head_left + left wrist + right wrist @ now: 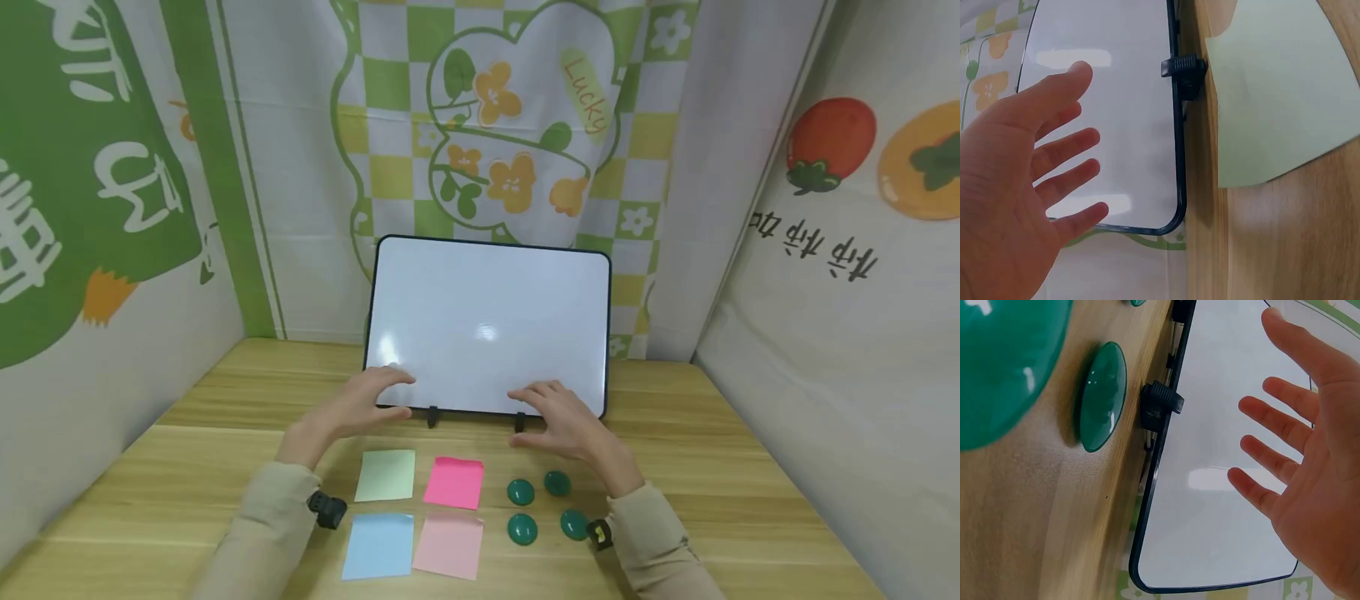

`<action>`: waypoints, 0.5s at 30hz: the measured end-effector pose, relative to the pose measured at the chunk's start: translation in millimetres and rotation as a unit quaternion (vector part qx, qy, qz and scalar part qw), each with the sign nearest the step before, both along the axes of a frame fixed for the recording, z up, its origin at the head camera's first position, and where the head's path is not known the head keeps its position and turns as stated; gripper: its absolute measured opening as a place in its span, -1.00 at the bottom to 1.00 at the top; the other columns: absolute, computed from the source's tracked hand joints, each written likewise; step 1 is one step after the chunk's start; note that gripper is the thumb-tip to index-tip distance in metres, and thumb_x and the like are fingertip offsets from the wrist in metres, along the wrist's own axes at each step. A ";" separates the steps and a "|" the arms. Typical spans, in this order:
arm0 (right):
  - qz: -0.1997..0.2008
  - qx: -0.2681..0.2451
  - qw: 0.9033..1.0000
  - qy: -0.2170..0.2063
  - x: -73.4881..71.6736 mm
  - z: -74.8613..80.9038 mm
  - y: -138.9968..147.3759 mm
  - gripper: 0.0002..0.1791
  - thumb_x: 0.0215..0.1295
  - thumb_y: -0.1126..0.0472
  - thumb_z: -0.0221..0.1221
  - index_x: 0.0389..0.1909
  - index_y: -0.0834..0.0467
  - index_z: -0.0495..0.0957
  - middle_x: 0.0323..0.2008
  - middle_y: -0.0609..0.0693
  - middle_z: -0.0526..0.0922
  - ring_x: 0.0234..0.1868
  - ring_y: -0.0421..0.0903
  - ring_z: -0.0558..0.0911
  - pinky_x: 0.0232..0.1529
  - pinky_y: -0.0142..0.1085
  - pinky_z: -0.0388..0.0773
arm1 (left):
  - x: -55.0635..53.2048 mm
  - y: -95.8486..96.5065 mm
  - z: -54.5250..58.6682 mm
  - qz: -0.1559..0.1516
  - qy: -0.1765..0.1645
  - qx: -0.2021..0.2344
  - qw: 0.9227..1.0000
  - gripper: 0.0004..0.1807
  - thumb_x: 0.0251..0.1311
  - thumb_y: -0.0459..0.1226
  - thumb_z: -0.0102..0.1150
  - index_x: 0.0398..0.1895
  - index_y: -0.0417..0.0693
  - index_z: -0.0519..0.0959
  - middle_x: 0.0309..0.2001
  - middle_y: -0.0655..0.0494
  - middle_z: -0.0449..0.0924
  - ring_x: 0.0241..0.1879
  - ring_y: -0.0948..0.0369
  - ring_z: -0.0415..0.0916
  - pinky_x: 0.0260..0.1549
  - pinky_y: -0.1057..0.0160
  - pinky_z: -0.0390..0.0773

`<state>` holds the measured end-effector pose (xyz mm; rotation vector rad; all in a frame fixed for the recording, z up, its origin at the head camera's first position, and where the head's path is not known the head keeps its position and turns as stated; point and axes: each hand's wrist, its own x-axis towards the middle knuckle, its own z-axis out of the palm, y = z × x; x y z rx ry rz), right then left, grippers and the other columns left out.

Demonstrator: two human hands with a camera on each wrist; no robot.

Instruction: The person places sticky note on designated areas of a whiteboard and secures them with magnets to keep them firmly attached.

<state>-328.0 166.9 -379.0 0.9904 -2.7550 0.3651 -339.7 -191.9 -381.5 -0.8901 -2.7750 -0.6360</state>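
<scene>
A white board [487, 325] with a dark frame leans upright at the back of the table, held at its lower edge by two black clips. My left hand [356, 408] hovers before its lower left part, fingers spread and holding nothing. Before the lower right part is my right hand [566, 421], also spread and without anything in it. Nearer to me lie a pale green sticky note [385, 476], a bright pink one [454, 482], a blue one [378, 546] and a light pink one [449, 546]. Several green round magnets, among them one front magnet [522, 529], lie right of the notes.
The wooden table [712, 483] is enclosed by printed cloth on the left, back and right. A black clip [1185, 75] juts from the board's lower edge near the green note, and another clip [1159, 406] stands close to a green magnet [1104, 397].
</scene>
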 end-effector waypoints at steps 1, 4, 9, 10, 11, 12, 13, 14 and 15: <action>0.006 0.000 1.000 0.002 -0.3 -0.3 0.1 -0.26 0.18 -0.18 0.34 0.32 0.07 0.46 0.24 0.07 0.54 0.28 0.11 0.45 0.29 0.06 0.39 | 0.3 -1.9 0.1 -0.003 -0.006 0.005 1.000 -0.46 0.31 -0.09 0.23 0.26 -0.20 0.48 0.30 -0.19 0.46 0.40 -0.23 0.24 0.36 -0.25 0.21; 0.019 -0.003 1.000 0.003 -1.3 -1.6 0.9 -0.30 0.18 -0.17 0.35 0.28 0.09 0.50 0.19 0.05 0.58 0.23 0.08 0.48 0.25 0.03 0.43 | 0.5 -6.4 -0.4 -0.006 -0.022 0.008 1.000 -0.50 0.31 -0.10 0.24 0.21 -0.19 0.52 0.26 -0.15 0.51 0.37 -0.21 0.28 0.34 -0.24 0.26; 0.032 -0.009 0.999 -0.001 -2.4 -2.6 2.1 -0.36 0.18 -0.15 0.35 0.20 0.11 0.56 0.12 0.03 0.62 0.20 0.08 0.50 0.23 0.03 0.44 | 0.8 -9.0 -1.7 -0.001 -0.060 0.017 0.998 -0.53 0.27 -0.12 0.29 0.18 -0.15 0.56 0.22 -0.08 0.56 0.31 -0.13 0.40 0.28 -0.18 0.37; 0.034 -0.010 0.999 -0.003 -2.3 -2.4 2.2 -0.37 0.18 -0.14 0.36 0.19 0.11 0.57 0.10 0.02 0.63 0.20 0.08 0.50 0.23 0.03 0.44 | 1.0 -9.4 -2.1 0.003 -0.067 0.021 0.998 -0.53 0.26 -0.12 0.30 0.18 -0.13 0.56 0.21 -0.06 0.57 0.29 -0.11 0.42 0.27 -0.17 0.39; 0.037 -0.010 0.999 -0.005 -2.5 -2.4 2.3 -0.39 0.18 -0.14 0.36 0.18 0.12 0.58 0.09 0.01 0.64 0.21 0.08 0.50 0.23 0.03 0.43 | 1.1 -9.9 -2.4 0.005 -0.073 0.024 0.997 -0.53 0.25 -0.12 0.31 0.17 -0.12 0.57 0.20 -0.04 0.58 0.27 -0.10 0.44 0.25 -0.16 0.41; 0.040 -0.009 0.999 -0.008 -2.3 -2.1 2.3 -0.39 0.18 -0.13 0.36 0.17 0.12 0.59 0.08 0.01 0.64 0.21 0.08 0.50 0.24 0.03 0.43 | 1.4 -10.5 -2.6 0.007 -0.078 0.028 0.997 -0.53 0.25 -0.11 0.31 0.16 -0.12 0.57 0.18 -0.03 0.59 0.24 -0.09 0.46 0.23 -0.15 0.43; 0.044 -0.008 0.999 -0.007 -2.2 -1.9 2.2 -0.41 0.18 -0.12 0.36 0.16 0.11 0.59 0.07 0.00 0.65 0.20 0.07 0.51 0.24 0.02 0.43 | 1.1 -11.4 -3.1 0.008 -0.080 0.029 0.996 -0.54 0.24 -0.10 0.32 0.15 -0.11 0.58 0.17 -0.02 0.60 0.22 -0.08 0.47 0.21 -0.15 0.44; 0.049 -0.008 0.999 -0.007 -2.1 -1.8 2.3 -0.42 0.18 -0.11 0.36 0.15 0.11 0.60 0.05 0.00 0.66 0.19 0.06 0.51 0.23 0.02 0.44 | 0.8 -12.1 -3.5 0.009 -0.083 0.032 0.996 -0.54 0.23 -0.09 0.32 0.14 -0.11 0.59 0.15 -0.01 0.61 0.20 -0.08 0.48 0.19 -0.15 0.46; 0.055 -0.006 0.998 -0.006 -2.1 -1.7 2.5 -0.44 0.18 -0.10 0.36 0.13 0.11 0.61 0.04 0.00 0.66 0.18 0.06 0.52 0.23 0.01 0.44 | 0.5 -12.9 -3.8 0.007 -0.084 0.033 0.996 -0.54 0.23 -0.08 0.32 0.13 -0.12 0.60 0.13 -0.02 0.62 0.18 -0.08 0.50 0.17 -0.15 0.47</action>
